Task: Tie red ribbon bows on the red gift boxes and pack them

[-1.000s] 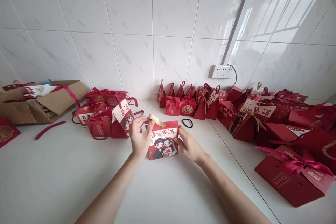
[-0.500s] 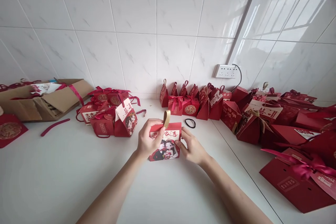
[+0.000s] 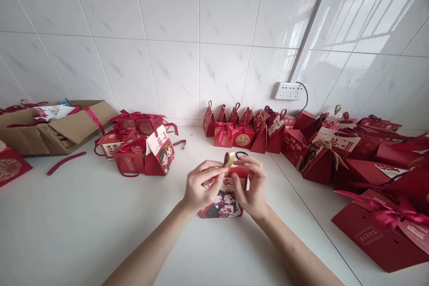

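A small red gift box [image 3: 224, 208] with a cartoon couple in wedding dress on its front stands upright on the white tabletop before me. From its top rises a loop of gold ribbon [image 3: 229, 159]. My left hand [image 3: 201, 187] pinches the base of that loop between thumb and fingertips, covering the box's upper left. At the box's right side is my right hand [image 3: 254, 187], thumb in front of the printed face and fingers raised apart near the top edge; it grips nothing that I can see. Behind it lies a black band [image 3: 241, 155], partly hidden.
A cardboard carton [image 3: 43, 138] sits at far left, near a loose dark red strip [image 3: 66, 163]. Red gift boxes [image 3: 129, 161] cluster left of centre. A row of tent-shaped boxes [image 3: 259, 136] lines the tiled wall. More boxes [image 3: 372, 232] pile up on the right. A white power socket [image 3: 287, 91] is on the wall.
The box has shifted slightly right and toward me. My left fingers have moved to the base of the gold loop. My right hand has left the box's side edge and risen toward its top.
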Action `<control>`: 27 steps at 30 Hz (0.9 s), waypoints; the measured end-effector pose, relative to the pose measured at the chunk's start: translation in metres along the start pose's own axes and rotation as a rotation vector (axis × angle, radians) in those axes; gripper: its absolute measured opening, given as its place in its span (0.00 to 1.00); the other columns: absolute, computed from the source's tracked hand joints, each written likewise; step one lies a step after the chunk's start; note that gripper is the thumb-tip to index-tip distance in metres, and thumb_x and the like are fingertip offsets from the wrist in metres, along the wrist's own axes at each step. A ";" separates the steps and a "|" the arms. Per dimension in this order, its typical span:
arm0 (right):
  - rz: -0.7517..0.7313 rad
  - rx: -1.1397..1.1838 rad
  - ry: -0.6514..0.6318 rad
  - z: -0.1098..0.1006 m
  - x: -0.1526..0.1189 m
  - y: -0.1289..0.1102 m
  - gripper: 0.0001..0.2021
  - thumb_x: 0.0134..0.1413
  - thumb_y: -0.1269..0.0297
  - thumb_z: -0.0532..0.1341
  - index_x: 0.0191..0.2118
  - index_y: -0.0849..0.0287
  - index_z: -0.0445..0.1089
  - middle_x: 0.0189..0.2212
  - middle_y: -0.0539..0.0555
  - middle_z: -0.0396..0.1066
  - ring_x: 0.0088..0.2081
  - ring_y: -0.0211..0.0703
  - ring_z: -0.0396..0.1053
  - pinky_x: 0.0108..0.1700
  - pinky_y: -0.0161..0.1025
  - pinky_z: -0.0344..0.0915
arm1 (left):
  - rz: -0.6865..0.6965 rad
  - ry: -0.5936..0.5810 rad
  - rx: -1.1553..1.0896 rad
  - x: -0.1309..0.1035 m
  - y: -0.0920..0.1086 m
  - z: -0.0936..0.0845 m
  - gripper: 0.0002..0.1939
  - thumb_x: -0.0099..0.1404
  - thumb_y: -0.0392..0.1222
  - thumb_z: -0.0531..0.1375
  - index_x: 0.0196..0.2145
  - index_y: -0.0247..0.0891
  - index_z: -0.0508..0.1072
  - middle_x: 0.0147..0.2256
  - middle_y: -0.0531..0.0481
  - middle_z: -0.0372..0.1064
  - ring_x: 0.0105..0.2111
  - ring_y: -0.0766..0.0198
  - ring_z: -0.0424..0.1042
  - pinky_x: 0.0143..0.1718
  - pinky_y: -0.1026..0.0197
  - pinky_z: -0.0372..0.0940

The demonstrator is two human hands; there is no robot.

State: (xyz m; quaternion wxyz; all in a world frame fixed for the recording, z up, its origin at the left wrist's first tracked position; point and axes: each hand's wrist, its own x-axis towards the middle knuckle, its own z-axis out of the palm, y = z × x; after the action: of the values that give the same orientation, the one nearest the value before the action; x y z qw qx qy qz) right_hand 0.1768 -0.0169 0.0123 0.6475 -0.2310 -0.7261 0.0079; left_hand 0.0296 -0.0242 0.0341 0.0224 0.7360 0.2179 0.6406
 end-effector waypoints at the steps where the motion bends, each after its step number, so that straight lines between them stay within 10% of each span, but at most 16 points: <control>1: -0.013 -0.022 -0.019 -0.001 0.002 -0.003 0.17 0.56 0.78 0.55 0.48 0.54 0.57 0.41 0.57 0.63 0.43 0.44 0.67 0.42 0.45 0.69 | 0.010 -0.006 -0.007 -0.001 0.000 0.001 0.14 0.58 0.25 0.58 0.39 0.37 0.76 0.34 0.48 0.73 0.31 0.69 0.74 0.30 0.70 0.70; 27: -0.029 -0.104 -0.028 -0.002 0.004 -0.010 0.09 0.56 0.77 0.58 0.38 0.55 0.64 0.35 0.54 0.64 0.36 0.41 0.68 0.33 0.39 0.69 | 0.000 -0.003 0.075 -0.002 0.001 0.001 0.14 0.59 0.27 0.57 0.40 0.38 0.76 0.35 0.48 0.74 0.32 0.68 0.74 0.32 0.69 0.71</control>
State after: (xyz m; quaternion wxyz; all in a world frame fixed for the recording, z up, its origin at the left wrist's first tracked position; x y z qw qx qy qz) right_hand 0.1750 -0.0245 0.0193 0.6246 -0.2537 -0.7377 -0.0357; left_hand 0.0305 -0.0255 0.0325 -0.0049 0.7372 0.2417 0.6310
